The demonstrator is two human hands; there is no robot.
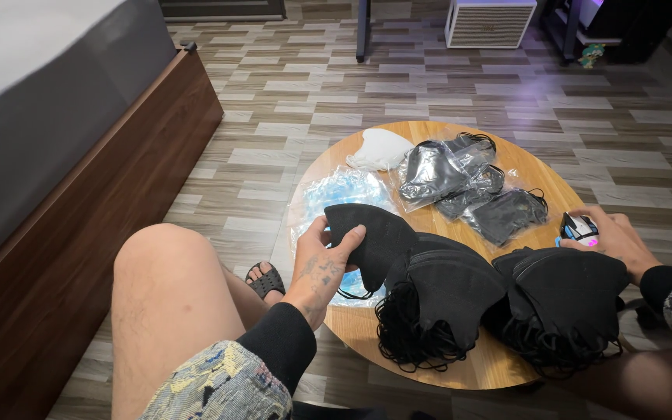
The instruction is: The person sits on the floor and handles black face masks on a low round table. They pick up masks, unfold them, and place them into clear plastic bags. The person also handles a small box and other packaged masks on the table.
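My left hand (pixel 322 268) grips one black face mask (pixel 371 237) at its left edge, holding it just above the round wooden table (pixel 499 365). My right hand (pixel 616 241) rests on a small white and black device (pixel 579 228) at the table's right edge. Two stacks of black masks lie at the front: one in the middle (pixel 437 299), one to the right (pixel 569 299), their ear loops hanging toward me.
Farther back on the table lie clear bags of black masks (pixel 460 175), a white mask (pixel 380 149) and a bag of blue masks (pixel 344 190). A bed with a dark wooden frame (pixel 79 233) stands at left. My bare knee (pixel 165 288) and sandalled foot (pixel 264 280) are beside the table.
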